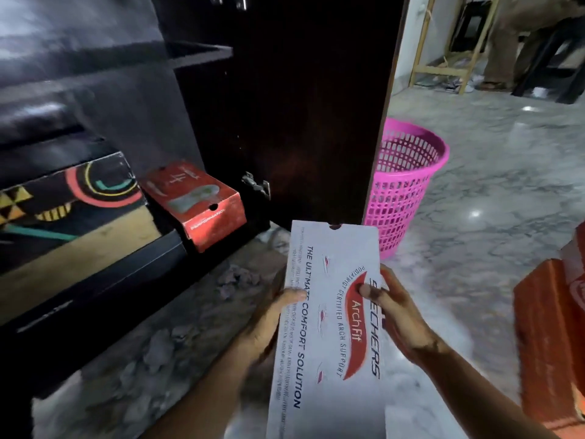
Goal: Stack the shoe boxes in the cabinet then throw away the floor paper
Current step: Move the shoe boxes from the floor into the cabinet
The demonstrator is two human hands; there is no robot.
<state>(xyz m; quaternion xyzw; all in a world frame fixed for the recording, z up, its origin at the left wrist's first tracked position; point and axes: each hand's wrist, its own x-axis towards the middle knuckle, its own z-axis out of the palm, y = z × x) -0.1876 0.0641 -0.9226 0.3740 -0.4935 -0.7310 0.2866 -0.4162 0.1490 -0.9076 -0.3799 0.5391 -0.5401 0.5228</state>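
Note:
Both hands hold a white shoe box (329, 327) with red and black lettering, lengthwise in front of me. My left hand (269, 321) grips its left side, thumb on top. My right hand (395, 315) grips its right side, thumb on the lid. Inside the dark cabinet (133, 99) a red shoe box (196, 201) lies tilted at the bottom, next to a black patterned box (72, 204) on the left. Crumpled grey paper (152, 353) lies on the floor in front of the cabinet.
The cabinet door (310, 106) stands open ahead. A pink mesh bin (405, 185) sits behind it on the marble floor. Orange shoe boxes (550, 337) are stacked at the right edge. A person sits among wooden furniture (443, 52) far back right.

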